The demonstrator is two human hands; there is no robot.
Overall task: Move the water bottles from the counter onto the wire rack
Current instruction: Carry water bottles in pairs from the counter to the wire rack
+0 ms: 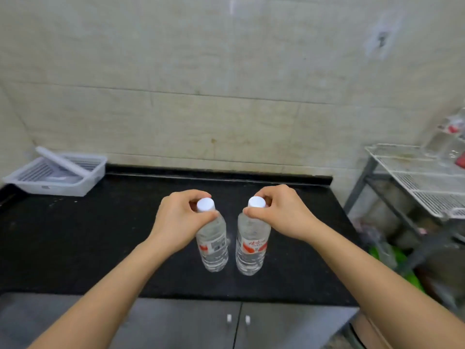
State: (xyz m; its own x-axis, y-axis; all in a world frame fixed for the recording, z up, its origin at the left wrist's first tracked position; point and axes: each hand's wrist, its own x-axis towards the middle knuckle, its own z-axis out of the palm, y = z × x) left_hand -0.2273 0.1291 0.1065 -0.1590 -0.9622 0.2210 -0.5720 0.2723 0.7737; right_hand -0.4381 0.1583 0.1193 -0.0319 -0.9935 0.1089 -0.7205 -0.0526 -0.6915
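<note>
Two clear water bottles with white caps and red-and-white labels stand upright side by side on the black counter. My left hand grips the neck of the left bottle just under its cap. My right hand grips the neck of the right bottle the same way. The white wire rack stands to the right of the counter, on a grey metal frame, apart from both hands.
A white plastic tray with a lid leaning in it sits at the counter's back left corner. More bottles show at the rack's far right edge. Bags and clutter lie on the floor under the rack. Grey cabinet doors run below the counter.
</note>
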